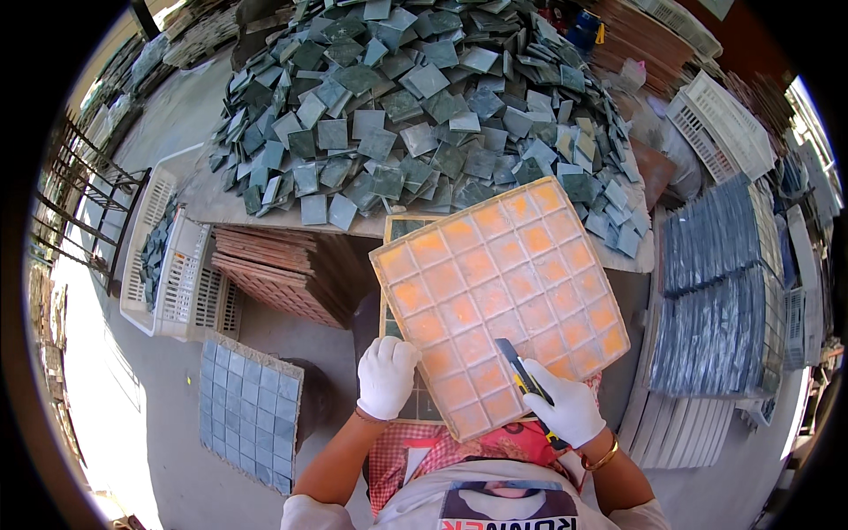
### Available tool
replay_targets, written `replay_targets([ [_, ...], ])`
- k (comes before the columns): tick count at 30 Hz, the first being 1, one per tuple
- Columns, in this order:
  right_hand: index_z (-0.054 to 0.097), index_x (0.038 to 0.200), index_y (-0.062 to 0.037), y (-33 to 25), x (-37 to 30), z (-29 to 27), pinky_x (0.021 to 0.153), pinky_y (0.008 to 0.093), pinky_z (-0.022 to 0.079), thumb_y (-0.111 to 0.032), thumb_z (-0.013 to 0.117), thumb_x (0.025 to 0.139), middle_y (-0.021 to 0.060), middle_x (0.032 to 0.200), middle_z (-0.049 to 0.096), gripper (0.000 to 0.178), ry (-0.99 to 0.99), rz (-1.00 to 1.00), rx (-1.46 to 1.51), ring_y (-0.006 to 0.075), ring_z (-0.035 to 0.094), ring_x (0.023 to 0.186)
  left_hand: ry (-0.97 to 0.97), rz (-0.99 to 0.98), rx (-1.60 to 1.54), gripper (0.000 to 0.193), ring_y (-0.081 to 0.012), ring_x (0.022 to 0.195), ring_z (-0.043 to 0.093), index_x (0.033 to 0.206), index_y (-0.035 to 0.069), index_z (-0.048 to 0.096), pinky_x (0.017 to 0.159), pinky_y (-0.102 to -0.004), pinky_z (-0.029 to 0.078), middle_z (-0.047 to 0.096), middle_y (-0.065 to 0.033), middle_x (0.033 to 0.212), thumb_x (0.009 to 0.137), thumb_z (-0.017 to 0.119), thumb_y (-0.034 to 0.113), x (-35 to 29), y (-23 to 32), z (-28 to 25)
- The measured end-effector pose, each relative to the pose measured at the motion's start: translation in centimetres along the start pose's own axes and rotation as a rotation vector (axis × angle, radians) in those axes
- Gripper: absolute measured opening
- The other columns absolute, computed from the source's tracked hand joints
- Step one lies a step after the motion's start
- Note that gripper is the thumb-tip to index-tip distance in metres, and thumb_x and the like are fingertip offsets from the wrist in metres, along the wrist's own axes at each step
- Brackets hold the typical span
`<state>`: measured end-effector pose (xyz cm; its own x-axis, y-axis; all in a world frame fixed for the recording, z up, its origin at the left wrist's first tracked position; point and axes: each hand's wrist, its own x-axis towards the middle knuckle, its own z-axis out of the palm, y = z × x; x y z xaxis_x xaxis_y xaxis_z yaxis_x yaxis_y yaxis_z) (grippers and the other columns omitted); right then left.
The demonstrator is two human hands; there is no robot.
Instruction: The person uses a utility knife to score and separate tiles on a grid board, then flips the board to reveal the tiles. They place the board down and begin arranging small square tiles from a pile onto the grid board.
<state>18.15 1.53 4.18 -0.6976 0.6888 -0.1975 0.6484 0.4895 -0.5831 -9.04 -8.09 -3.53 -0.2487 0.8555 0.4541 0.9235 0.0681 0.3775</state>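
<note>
Orange grid tray, a square plastic mould with many small square cells, is lifted and tilted in front of the person, at the near middle of the scene. Its near left edge is gripped by the left hand, which wears a white glove and is closed around that edge. The right hand, also in a white glove, is closed around a utility knife with a yellow and dark handle; the blade end lies on the near right part of the tray. A gold bracelet is on the right wrist.

Under the tray, partly hidden, is a second frame with dark tiles inside; its far left corner shows. Beyond it, a large heap of loose green-grey square tiles covers a table. To the left stands a white plastic crate with some tiles in it, and beside it a stack of reddish grid trays. On the floor at the near left lies a finished sheet of blue-grey tiles. On the right, rows of blue-grey tile sheets lie stacked, and more white crates are at the far right.
</note>
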Motion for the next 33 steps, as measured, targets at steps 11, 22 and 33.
replay_targets([
  [11, 0.039, 0.14, -0.0157, -1.0, 0.5, 2.5, 0.05, 0.0456, 0.047, -0.031, 0.057, 0.089, 0.0167, 0.066, 0.061, 0.056, -0.064, 0.003, -0.137, 0.0339, 0.061, 0.056, -0.464, -0.442, -0.184, 0.02, -0.0326, 0.069, 0.059, 0.078, 0.008, 0.058, 0.06, -0.0442, 0.047, 0.057, -0.0118, 0.078, 0.082, 0.067, 0.025, -5.3, 7.6, -3.9],
  [22, 0.048, 0.134, -0.0152, 0.1, -0.7, 3.5, 0.051, 0.0445, 0.046, -0.032, 0.06, 0.088, 0.0153, 0.068, 0.062, 0.051, 0.177, -0.033, 0.076, 0.0332, 0.061, 0.059, -0.383, -0.422, -0.22, 0.013, -0.0346, 0.074, 0.059, 0.082, 0.007, 0.056, 0.063, -0.046, 0.046, 0.056, -0.014, 0.08, 0.084, 0.062, 0.018, -6.2, 7.4, -2.7],
  [33, 0.042, 0.138, -0.0141, -1.0, -0.1, 3.1, 0.051, 0.0448, 0.046, -0.033, 0.056, 0.089, 0.0148, 0.069, 0.063, 0.054, -0.061, -0.095, -0.006, 0.0331, 0.061, 0.058, -0.422, -0.422, -0.194, 0.015, -0.0358, 0.075, 0.059, 0.084, 0.007, 0.054, 0.064, -0.0467, 0.048, 0.056, -0.0153, 0.082, 0.085, 0.06, 0.02, -6.4, 7.4, -2.9],
])
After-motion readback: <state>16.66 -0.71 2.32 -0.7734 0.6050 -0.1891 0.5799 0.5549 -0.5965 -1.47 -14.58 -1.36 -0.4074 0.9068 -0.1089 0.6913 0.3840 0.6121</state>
